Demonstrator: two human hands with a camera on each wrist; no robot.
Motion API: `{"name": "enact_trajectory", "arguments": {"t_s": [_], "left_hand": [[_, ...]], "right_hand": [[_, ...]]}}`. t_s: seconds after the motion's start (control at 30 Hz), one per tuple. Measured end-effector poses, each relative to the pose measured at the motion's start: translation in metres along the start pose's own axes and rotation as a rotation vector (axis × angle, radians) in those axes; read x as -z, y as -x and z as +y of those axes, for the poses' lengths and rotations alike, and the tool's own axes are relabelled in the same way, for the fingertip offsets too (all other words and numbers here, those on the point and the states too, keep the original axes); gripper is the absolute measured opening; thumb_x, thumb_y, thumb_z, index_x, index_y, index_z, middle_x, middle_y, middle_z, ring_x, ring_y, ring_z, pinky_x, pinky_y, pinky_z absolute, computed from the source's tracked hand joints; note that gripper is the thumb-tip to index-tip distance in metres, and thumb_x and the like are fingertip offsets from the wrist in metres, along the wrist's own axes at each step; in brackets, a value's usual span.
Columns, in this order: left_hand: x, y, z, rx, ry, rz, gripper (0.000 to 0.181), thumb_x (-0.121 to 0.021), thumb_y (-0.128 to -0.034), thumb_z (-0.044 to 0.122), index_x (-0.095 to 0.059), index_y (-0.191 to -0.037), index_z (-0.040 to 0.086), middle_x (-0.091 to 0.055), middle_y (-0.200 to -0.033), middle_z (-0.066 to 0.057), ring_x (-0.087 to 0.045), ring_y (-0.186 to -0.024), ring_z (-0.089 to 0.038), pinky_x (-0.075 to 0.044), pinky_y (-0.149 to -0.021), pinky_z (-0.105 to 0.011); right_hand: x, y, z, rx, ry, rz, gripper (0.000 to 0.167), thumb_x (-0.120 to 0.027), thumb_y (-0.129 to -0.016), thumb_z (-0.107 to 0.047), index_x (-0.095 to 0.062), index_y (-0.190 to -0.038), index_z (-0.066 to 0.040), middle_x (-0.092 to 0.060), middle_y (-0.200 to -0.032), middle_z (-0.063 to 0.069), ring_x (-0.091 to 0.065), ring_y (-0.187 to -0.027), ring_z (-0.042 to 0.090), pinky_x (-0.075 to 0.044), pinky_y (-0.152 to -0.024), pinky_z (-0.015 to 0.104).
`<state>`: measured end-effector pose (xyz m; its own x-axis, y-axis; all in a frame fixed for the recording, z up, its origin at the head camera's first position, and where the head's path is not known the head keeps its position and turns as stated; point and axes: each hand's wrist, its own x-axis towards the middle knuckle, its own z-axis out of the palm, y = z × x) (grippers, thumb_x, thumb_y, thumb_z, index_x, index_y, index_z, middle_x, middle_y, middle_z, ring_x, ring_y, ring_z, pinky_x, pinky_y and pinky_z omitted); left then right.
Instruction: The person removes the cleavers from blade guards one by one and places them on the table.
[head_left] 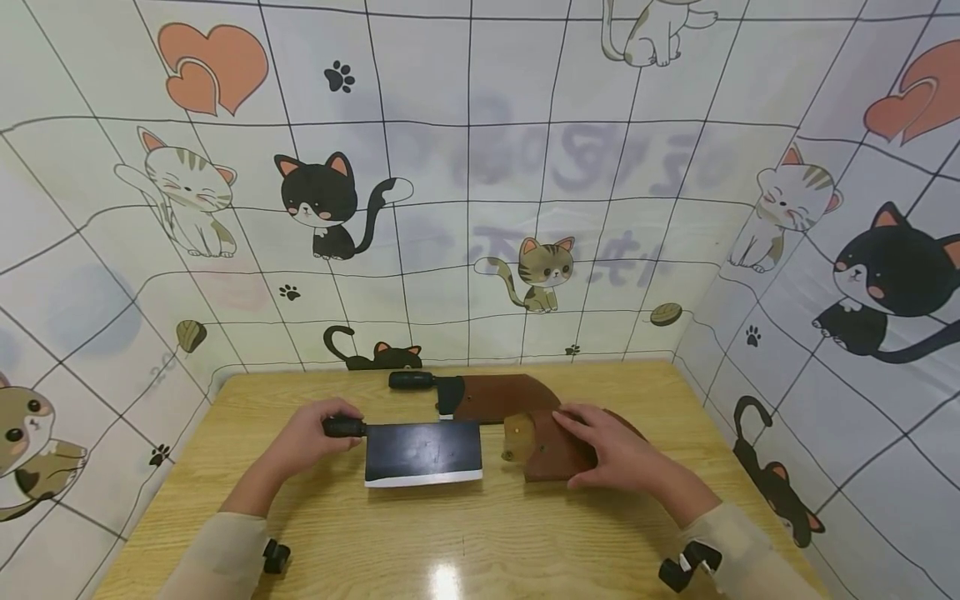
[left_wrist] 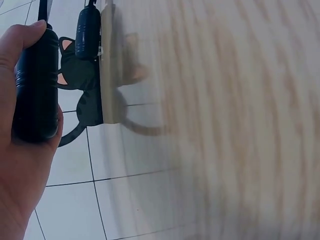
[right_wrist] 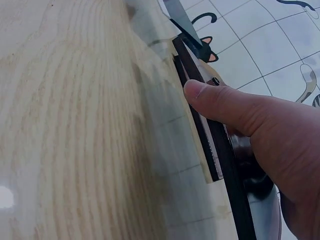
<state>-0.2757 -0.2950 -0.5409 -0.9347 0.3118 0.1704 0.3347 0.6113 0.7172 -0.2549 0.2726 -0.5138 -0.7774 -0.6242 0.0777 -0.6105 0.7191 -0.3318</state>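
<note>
My left hand (head_left: 318, 437) grips the black handle (head_left: 343, 427) of a cleaver whose dark rectangular blade (head_left: 423, 450) points right, its bright edge toward me. In the left wrist view the thumb lies along that handle (left_wrist: 37, 85). My right hand (head_left: 618, 450) holds a brown leather sheath (head_left: 555, 450) with a tan strap, to the right of the blade and apart from it. The right wrist view has the thumb (right_wrist: 215, 102) on the sheath's dark edge (right_wrist: 220, 145), with a gap between its two layers.
Behind the cleaver, a second knife in a brown sheath (head_left: 502, 397) lies near the back of the wooden table (head_left: 465, 542), its black handle (head_left: 411, 381) to the left. A cloth (head_left: 510, 167) with cats and grid lines stands around the back and sides.
</note>
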Motion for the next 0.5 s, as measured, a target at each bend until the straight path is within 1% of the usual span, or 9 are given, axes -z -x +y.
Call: {"name": "enact_trajectory", "arguments": {"t_s": [0.2, 0.3, 0.5], "left_hand": [[-0.002, 0.001, -0.004, -0.031, -0.001, -0.012, 0.036, -0.095, -0.0902, 0.017, -0.080, -0.123, 0.011, -0.076, -0.121, -0.001, -0.069, -0.106, -0.022, -0.056, -0.089, -0.037], [-0.003, 0.002, -0.006, -0.009, 0.000, -0.025, 0.035, -0.095, -0.0899, 0.018, -0.081, -0.122, 0.012, -0.076, -0.120, 0.000, -0.069, -0.106, -0.021, -0.057, -0.089, -0.035], [-0.003, 0.003, -0.007, 0.028, 0.001, -0.046, 0.034, -0.095, -0.0897, 0.017, -0.080, -0.120, 0.013, -0.075, -0.120, -0.001, -0.068, -0.108, -0.023, -0.057, -0.089, -0.041]], "right_hand": [[-0.007, 0.002, 0.001, -0.008, -0.024, -0.014, 0.110, -0.099, -0.084, -0.047, -0.042, -0.172, -0.013, -0.038, -0.173, 0.019, -0.037, -0.158, 0.044, -0.040, -0.120, 0.066], [-0.010, 0.002, 0.002, -0.005, -0.022, -0.019, 0.110, -0.099, -0.083, -0.047, -0.042, -0.172, -0.013, -0.038, -0.173, 0.020, -0.038, -0.158, 0.044, -0.039, -0.120, 0.066], [-0.017, 0.001, 0.006, 0.001, -0.034, -0.027, 0.111, -0.099, -0.082, -0.050, -0.043, -0.171, -0.012, -0.039, -0.172, 0.019, -0.038, -0.158, 0.044, -0.039, -0.120, 0.066]]}}
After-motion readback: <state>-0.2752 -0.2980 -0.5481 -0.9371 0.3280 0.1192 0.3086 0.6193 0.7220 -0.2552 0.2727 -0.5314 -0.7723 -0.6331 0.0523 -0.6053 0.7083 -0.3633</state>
